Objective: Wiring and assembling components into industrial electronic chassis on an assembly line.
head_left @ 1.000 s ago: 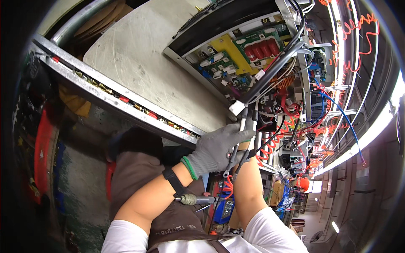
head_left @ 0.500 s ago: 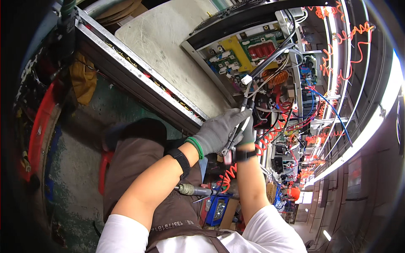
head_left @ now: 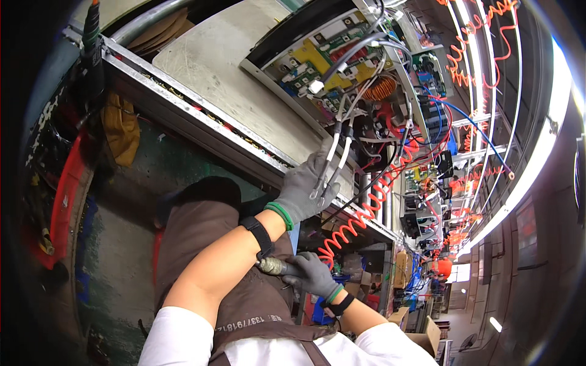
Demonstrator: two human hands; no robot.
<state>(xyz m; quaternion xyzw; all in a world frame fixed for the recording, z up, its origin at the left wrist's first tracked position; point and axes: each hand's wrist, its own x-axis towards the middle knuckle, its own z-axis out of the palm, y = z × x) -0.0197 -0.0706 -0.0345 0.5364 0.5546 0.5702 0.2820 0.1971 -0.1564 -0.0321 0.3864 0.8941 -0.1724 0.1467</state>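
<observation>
My left hand (head_left: 305, 190), in a grey glove with a green cuff, is closed around a pair of white-and-black cables (head_left: 334, 149) near their bare metal lug ends. The cables run up into an open electronic unit (head_left: 342, 55) with circuit boards and a copper coil (head_left: 379, 88). My right hand (head_left: 315, 276), gloved alike, lies over my lap with its fingers wrapped round a grey power screwdriver (head_left: 273, 266). One end of this tool is bound in pale tape; my fingers hide much of its body.
The unit stands on a scratched worktable (head_left: 213, 67) with a metal-edged rail (head_left: 201, 116). A red coiled air hose (head_left: 360, 226) hangs beside my hands. Below it are a blue parts bin (head_left: 321, 312) and cardboard boxes. More wired units line the bench on the right.
My right hand has left the cables, moved down to my lap and taken hold of the screwdriver. My left hand keeps the cables. The view has shifted slightly.
</observation>
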